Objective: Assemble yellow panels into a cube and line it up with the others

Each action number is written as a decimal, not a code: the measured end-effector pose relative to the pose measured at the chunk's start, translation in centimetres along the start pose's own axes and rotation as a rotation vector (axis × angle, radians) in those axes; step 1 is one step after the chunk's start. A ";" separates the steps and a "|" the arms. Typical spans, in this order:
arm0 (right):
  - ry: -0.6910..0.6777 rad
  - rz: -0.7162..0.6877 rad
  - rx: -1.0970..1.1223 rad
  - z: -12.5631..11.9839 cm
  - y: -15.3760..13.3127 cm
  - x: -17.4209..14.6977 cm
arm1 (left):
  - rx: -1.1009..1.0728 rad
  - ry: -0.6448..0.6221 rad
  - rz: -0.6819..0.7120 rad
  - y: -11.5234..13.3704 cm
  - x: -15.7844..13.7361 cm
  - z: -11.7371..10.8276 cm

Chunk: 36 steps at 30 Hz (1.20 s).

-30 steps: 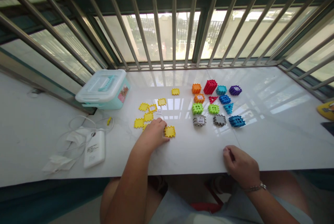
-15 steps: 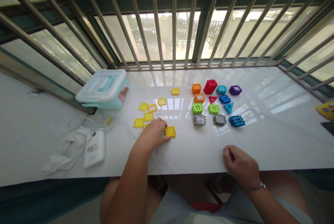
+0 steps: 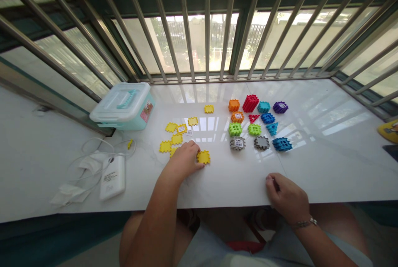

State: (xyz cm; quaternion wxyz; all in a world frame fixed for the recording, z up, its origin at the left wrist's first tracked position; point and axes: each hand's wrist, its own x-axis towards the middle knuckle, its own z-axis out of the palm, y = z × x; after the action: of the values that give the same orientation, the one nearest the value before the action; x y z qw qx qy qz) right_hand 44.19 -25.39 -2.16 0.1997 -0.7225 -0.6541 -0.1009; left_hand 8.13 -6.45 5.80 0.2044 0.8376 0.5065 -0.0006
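Nearest the table edge: the right hand (image 3: 287, 196), right of the grip and nearer the person, rests on the table (image 3: 230, 180) in a loose fist, a bracelet (image 3: 304, 223) at its wrist. From where I stand I cannot tell whether anything is inside it.

Well left of the grip: a white pack (image 3: 112, 178), with a crumpled sheet (image 3: 70, 194) beyond it.

The grip: the left hand (image 3: 185, 158) is closed on the left edge of a yellow tile (image 3: 204, 157), thumb on the near side, fingers on the far side. The tile lies nearly flat, low at the table; contact beneath it cannot be judged.

Just left of the grip and beyond: loose yellow tiles (image 3: 165, 146), one partly hidden by the hand. A white label (image 3: 189, 132) lies just beyond the knuckles.

Right of the grip and farther off: two grey stacks (image 3: 238, 143), a dark blue stack (image 3: 282, 144), then two green stacks (image 3: 235, 129) and blue triangles (image 3: 272, 129). Farther: two orange stacks (image 3: 234, 105), a red stack (image 3: 250, 103), a purple stack (image 3: 280, 107).

Far left of the grip: a lidded box (image 3: 120, 105), closed. Farthest: window bars (image 3: 207, 39).
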 end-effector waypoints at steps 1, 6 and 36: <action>0.002 -0.002 0.000 0.0 0.0 0.0 | 0.003 0.003 0.002 0.0 0.0 0.0; 0.011 -0.022 -0.009 0.0 0.0 0.0 | 0.017 0.003 -0.004 -0.1 -0.1 -0.1; 0.023 -0.037 -0.026 -0.1 -0.1 0.1 | 0.000 -0.028 -0.024 0.2 -0.4 -0.1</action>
State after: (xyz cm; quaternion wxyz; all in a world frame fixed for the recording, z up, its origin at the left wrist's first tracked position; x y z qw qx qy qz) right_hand 44.13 -25.37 -2.03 0.1960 -0.7116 -0.6637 -0.1212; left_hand 8.05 -6.86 6.01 0.2117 0.8313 0.5138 -0.0148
